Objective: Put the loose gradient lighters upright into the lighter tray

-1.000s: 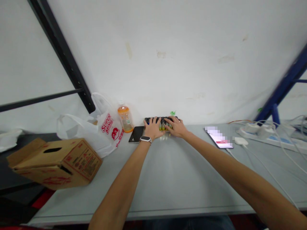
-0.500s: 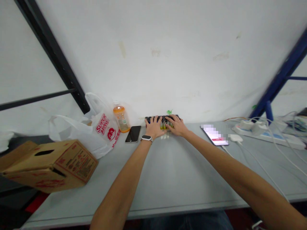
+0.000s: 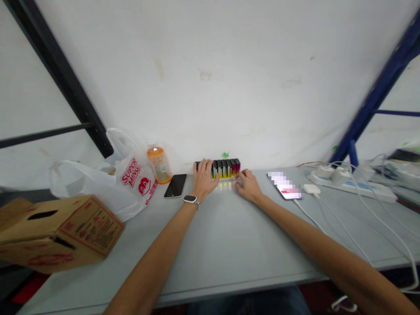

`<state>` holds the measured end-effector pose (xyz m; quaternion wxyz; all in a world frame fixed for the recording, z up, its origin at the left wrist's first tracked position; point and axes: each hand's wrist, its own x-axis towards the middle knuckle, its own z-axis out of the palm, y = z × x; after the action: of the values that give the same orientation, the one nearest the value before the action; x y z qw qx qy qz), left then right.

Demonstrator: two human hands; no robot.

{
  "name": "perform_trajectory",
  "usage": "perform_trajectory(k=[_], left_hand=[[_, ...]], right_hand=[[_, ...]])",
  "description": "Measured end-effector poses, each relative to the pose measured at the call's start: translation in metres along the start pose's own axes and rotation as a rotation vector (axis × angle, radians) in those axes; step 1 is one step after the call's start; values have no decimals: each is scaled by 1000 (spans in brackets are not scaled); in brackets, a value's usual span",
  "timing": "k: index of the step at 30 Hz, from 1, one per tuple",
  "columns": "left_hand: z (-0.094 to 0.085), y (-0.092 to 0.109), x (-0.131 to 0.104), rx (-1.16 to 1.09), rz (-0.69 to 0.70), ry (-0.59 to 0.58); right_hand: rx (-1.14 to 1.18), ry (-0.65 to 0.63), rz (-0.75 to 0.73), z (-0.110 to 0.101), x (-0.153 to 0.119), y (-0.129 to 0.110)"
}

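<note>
Several upright lighters (image 3: 225, 169) with black tops and colourful bodies stand packed in rows against the wall at the back of the table. My left hand (image 3: 204, 178) lies over the left end of the rows, its fingers spread over the lighters there and hiding some of them. Just at the front right corner of the rows is my right hand (image 3: 248, 184), its fingers curled and the thumb near the index finger; whether anything small is between them cannot be made out.
Left of the lighters are a black phone (image 3: 175, 185), an orange bottle (image 3: 159, 165), a white plastic bag (image 3: 131, 183) and a cardboard box (image 3: 88, 227). To the right lie a lit phone (image 3: 285, 185), a white charger (image 3: 311, 189), cables and a power strip (image 3: 357, 184).
My right hand has come off the top of the lighters to their right end and its fingers have curled. My left hand has shifted to the left end. More lighters show; the view has turned slightly.
</note>
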<state>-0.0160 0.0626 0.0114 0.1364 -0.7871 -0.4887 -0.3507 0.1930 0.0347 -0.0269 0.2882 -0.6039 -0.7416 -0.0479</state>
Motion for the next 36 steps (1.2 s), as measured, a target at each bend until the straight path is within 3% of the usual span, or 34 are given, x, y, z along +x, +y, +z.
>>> perform_trajectory(k=[5, 11, 19, 25, 28, 36], left_hand=[[-3, 21, -19, -172, -9, 72], [-3, 26, -38, -265, -13, -17], [-3, 21, -39, -270, -40, -8], [-12, 37, -33, -211, 36, 18], [-12, 54, -21, -145, 69, -43], [3, 95, 17, 89, 53, -362]], right_hand=[[-92, -146, 53, -1, 2, -2], [-113, -198, 108, 2, 10, -14], [-98, -209, 181, 2, 11, -18], [-142, -187, 143, -5, -7, -12], [-153, -175, 110, -11, -19, -11], [-113, -241, 3, -28, -39, -8]])
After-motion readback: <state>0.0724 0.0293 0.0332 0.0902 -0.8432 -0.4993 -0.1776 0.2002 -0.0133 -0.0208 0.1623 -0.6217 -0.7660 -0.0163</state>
